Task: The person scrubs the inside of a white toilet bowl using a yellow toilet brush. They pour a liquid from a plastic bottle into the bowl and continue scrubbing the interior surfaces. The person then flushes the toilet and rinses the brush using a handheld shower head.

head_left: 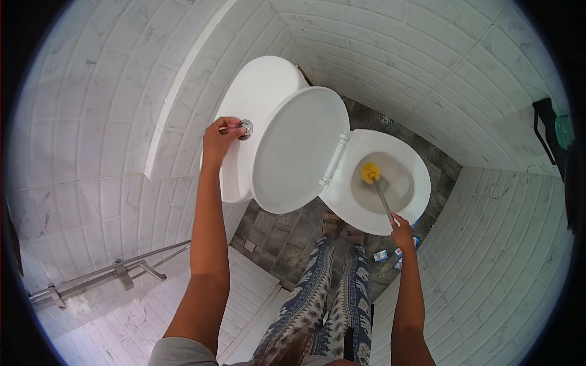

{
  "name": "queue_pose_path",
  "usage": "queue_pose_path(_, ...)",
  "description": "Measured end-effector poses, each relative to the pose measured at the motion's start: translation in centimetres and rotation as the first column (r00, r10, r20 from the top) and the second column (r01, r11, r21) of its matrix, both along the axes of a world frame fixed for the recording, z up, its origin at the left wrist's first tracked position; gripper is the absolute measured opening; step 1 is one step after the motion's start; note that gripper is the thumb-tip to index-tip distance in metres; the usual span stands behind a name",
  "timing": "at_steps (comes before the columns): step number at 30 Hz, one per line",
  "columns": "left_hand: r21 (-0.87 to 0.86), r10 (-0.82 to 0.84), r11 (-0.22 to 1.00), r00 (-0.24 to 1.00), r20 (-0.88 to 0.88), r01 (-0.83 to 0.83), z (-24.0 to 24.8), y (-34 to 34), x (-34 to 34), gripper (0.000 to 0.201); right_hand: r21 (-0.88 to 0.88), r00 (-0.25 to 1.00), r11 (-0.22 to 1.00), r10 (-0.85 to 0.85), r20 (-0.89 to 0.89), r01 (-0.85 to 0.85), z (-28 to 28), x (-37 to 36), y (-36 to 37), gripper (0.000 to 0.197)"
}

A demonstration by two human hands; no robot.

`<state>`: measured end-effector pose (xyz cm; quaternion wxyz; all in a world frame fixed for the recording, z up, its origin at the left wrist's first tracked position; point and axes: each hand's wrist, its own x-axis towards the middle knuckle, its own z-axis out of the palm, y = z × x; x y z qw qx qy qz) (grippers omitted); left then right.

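On top of the white toilet tank (pixel 256 79), my left hand (pixel 221 137) has its thumb and curled fingers at a round chrome flush button (pixel 245 129). The fingers look closed against the button's rim. My right hand (pixel 401 232) is wrapped round the grey handle of a toilet brush (pixel 371 173). Its yellow head is down inside the toilet bowl (pixel 400 183), near the bowl's left wall. The raised lid (pixel 299 152) leans back against the tank, and the white seat (pixel 420 160) lies down on the bowl.
Several small blue-and-white packets (pixel 381 255) lie on the dark tiled floor (pixel 284 235) by the toilet's near side. Marble-look tile walls (pixel 390 55) close in around it. A metal rail (pixel 122 274) runs along the lower left. A dark holder (pixel 549 131) hangs at the right wall.
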<state>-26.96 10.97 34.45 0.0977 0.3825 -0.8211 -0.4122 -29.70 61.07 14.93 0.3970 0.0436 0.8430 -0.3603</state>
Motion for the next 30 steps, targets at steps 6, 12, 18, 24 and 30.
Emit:
queue_pose_path(6, -0.126, -0.013, 0.990, 0.946, 0.323, 0.056, -0.3, -2.5, -1.3, 0.040, 0.090, 0.999, 0.995, 0.036, -0.038, -0.032, -3.0, 1.7, 4.9, 0.033)
queue_pose_path(12, -0.321, 0.063, 0.918, 0.713, 0.698, 0.233, 1.0, -0.9, -4.4, 0.054, 0.151, 0.927, 0.971, 0.223, -0.303, -0.184, -2.5, 2.3, 5.4, 0.031)
queue_pose_path(18, -0.458, 0.061, 0.834, 0.774, 0.630, 0.307, 2.9, 1.0, -4.7, 0.052, 0.108, 0.981, 0.991, 0.092, -0.169, -0.075, 1.8, 1.5, 2.3, 0.029)
queue_pose_path(24, -0.646, -0.045, 0.763, 0.995, -0.085, -0.020, 7.5, 7.3, -1.5, 0.025, 0.211, 0.983, 0.976, 0.087, -0.159, -0.053, 2.6, 1.6, 3.1, 0.029)
queue_pose_path(30, -0.375, -0.461, 0.844, 0.875, -0.146, 0.383, 4.5, 20.6, 0.1, 0.030, 0.356, 0.968, 0.934, 0.079, -0.236, 0.011, 2.6, 0.3, 2.6, 0.025)
